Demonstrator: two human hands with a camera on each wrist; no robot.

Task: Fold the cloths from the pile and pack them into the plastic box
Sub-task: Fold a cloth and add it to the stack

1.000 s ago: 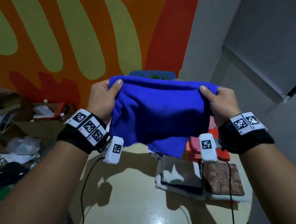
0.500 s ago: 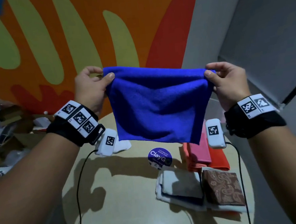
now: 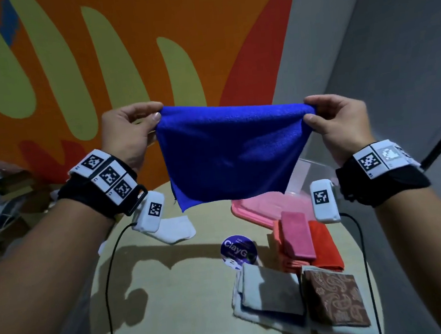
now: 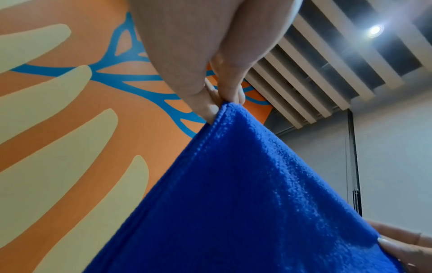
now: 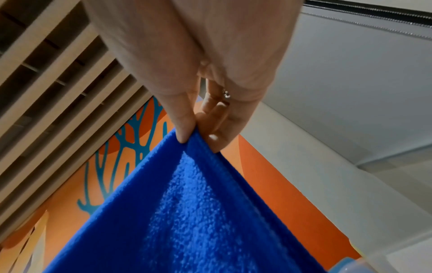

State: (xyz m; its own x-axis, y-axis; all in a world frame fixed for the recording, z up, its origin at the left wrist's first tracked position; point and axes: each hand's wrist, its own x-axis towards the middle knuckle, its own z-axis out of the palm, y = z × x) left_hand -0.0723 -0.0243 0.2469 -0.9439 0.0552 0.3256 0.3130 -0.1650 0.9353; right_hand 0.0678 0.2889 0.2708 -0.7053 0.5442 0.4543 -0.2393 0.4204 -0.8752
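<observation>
A blue cloth (image 3: 228, 152) hangs stretched in the air above the round table (image 3: 178, 293). My left hand (image 3: 128, 133) pinches its top left corner; my right hand (image 3: 336, 119) pinches the top right corner. The wrist views show the same pinches on the blue cloth (image 4: 233, 194) (image 5: 187, 212). Behind the cloth stands the clear plastic box (image 3: 307, 174), with a pink lid (image 3: 259, 207) lying by it. Folded cloths lie on the table's right: a pink one (image 3: 297, 236) on orange ones (image 3: 326, 248), a grey one (image 3: 270, 292) and a brown patterned one (image 3: 333, 296).
A white cloth (image 3: 177, 230) lies at the table's far left part, and a round purple sticker (image 3: 237, 250) sits mid-table. Cardboard boxes and clutter (image 3: 0, 206) fill the floor at the left. An orange painted wall rises behind; a grey wall stands at the right.
Both hands have risen and moved apart, pulling the blue cloth from a slack bundle into a taut sheet. The box, lid and white cloth have come into sight below it.
</observation>
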